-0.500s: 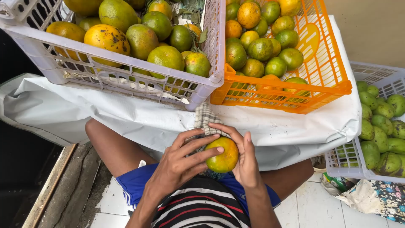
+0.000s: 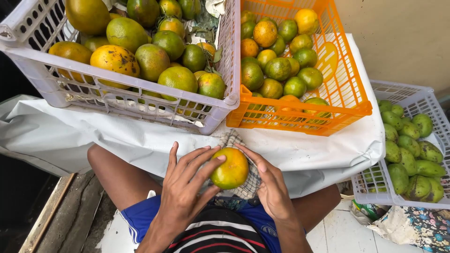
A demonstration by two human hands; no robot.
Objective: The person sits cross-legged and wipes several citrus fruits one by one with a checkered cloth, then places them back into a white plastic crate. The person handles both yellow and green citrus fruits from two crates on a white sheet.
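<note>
Item: one orange [image 2: 229,168], yellow-orange going green at its lower side, which we are holding above our lap, just below the near edge of the white sheet [image 2: 117,140]. Our left hand [image 2: 185,187] is lying against its left side with long fingers [image 2: 206,161] spread and curled over the top; our right hand [image 2: 269,185] is pressing a checked cloth [image 2: 251,180] against its right side, fingers bent round the fruit through the cloth (so both hands are closing on the one orange, neither in a fist).

Carrier: the white sheet is covering a low surface and is hanging down over its near edge and right corner.

Containers on it:
- White plastic crate [image 2: 140,105], latticed wall, sitting at the left and reaching the near edge; it is holding large green-and-orange citrus [image 2: 152,61], some dark-speckled, with a few leaves.
- Orange plastic crate [image 2: 347,93], sitting touching the white one on its right, tilting toward us; it is holding smaller oranges [image 2: 279,68], green to yellow.

Beside the sheet's right corner, lower down: a second white crate [image 2: 375,187] holding green mangoes [image 2: 410,145], with flowered fabric [image 2: 417,225] lying just under it.

We are wearing blue shorts [image 2: 140,218] and a striped shirt [image 2: 220,234]; we are seeing no labels or signs clearly enough to describe.
</note>
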